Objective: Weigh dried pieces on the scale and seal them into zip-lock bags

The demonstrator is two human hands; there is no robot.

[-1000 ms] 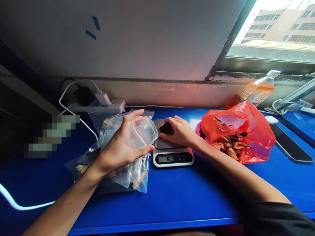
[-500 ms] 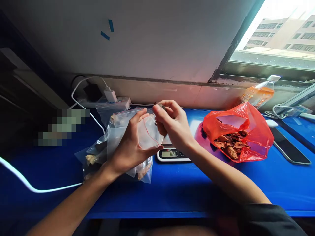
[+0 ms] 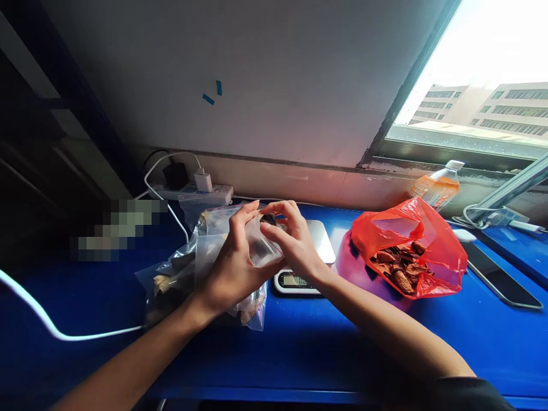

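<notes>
From the head view: my left hand (image 3: pixel 233 265) grasps the clear zip bag (image 3: pixel 260 248), mouth spread between thumb and fingers, up above the bench (image 3: pixel 269 359). My right hand (image 3: pixel 296 244) curls right at that opening, a dark piece (image 3: pixel 269 218) showing between thumb and fingers; gripped or loosened, I can't tell! The scale (image 3: pixel 324 242) sits partly hidden behind it, brown slices (image 3: pixel 400 273) in the red bag (image 3: pixel 447 254) rightward.

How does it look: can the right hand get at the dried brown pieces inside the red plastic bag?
Probably yes: the red plastic bag gapes open, leaving dried brown pieces exposed, though the right hand is occupied at the translucent plastic pouch.
</notes>
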